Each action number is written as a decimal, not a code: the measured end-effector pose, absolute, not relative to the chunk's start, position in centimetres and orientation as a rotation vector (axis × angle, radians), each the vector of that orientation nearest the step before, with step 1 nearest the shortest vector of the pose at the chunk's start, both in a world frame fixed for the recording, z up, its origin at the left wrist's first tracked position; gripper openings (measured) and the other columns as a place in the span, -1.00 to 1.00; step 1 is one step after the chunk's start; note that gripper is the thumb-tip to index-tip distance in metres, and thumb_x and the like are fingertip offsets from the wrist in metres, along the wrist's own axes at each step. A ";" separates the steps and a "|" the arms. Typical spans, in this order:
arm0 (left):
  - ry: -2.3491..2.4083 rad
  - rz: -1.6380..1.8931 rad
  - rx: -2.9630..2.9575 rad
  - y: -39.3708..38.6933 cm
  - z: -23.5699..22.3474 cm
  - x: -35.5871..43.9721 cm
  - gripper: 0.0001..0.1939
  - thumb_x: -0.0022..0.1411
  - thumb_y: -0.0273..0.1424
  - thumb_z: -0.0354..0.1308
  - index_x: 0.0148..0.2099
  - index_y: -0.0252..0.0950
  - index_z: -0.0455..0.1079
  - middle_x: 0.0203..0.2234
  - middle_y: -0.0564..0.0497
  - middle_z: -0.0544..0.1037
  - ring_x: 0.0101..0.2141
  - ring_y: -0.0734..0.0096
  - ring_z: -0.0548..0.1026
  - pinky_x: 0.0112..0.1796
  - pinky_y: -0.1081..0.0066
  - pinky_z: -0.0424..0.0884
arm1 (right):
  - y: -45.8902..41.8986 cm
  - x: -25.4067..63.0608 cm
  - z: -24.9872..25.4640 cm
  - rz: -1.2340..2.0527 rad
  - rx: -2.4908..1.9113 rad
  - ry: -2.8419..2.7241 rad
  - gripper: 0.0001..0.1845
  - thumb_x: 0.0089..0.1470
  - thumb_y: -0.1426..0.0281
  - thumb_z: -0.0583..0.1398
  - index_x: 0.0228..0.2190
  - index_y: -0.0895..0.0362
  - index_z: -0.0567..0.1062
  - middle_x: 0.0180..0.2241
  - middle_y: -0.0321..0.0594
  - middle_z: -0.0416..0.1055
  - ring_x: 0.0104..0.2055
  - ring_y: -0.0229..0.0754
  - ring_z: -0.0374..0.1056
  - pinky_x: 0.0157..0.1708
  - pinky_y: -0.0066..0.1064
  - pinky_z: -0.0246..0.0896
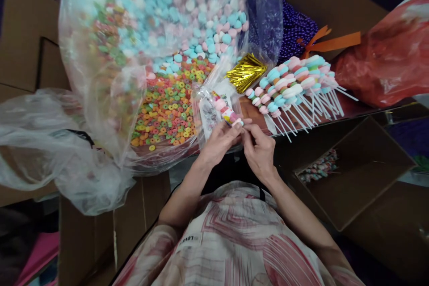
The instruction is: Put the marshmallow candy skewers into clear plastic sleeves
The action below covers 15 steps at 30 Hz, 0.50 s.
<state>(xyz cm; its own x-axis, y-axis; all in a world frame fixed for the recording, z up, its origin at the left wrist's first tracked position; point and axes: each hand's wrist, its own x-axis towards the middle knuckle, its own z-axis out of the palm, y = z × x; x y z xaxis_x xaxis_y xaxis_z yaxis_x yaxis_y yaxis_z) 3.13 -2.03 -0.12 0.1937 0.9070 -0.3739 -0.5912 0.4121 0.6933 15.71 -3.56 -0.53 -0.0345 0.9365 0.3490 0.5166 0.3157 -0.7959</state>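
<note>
I could read only "LOVE" on the shirt (pixel 234 237), in small print near the left sleeve. My left hand (pixel 219 140) was closed around the lower end of a candy skewer (pixel 226 109) in a clear wrapper (pixel 209 116), while my right hand (pixel 258 147) pinched the wrapper's neck between thumb and fingertips just beside it. The skewer's long axis ran from my hands up and to the left, toward the big candy bag (pixel 150 53). It sat at the table edge (pixel 368 109), left of the finished skewers (pixel 295 85) and gold twist ties (pixel 246 73).
</note>
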 end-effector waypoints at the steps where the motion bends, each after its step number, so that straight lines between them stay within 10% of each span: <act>1: 0.872 1.149 0.428 -1.8 -0.1 2.8 -0.56 0.04 -0.10 0.47 -0.15 -0.28 0.53 -0.09 -0.13 0.68 0.05 0.12 0.60 0.06 0.21 0.49 | -3.6 15.8 -0.5 0.591 -1.344 -1.677 -0.82 0.31 0.42 0.13 -0.34 0.11 0.51 -0.49 -0.32 0.47 -0.53 -0.32 0.34 -0.45 -0.49 0.25; 15: 0.898 1.401 0.315 -0.5 0.0 4.0 -0.76 0.25 -0.22 0.35 -0.20 -0.28 0.47 -0.23 -0.07 0.70 0.06 0.15 0.62 0.09 0.24 0.50 | -3.7 15.3 -0.2 0.839 -1.394 -1.569 -0.78 0.27 0.34 0.14 -0.43 0.10 0.44 -0.60 -0.43 0.25 -0.59 -0.36 0.14 -0.49 -0.47 0.09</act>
<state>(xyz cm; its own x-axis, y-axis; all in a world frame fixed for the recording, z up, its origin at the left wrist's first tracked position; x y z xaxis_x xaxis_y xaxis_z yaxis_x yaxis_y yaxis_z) 3.97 -0.53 0.05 -0.0835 0.9319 -0.3530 -0.7103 0.1928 0.6770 15.33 -3.66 -0.22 -0.0139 0.9869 0.1607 0.4141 0.1520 -0.8974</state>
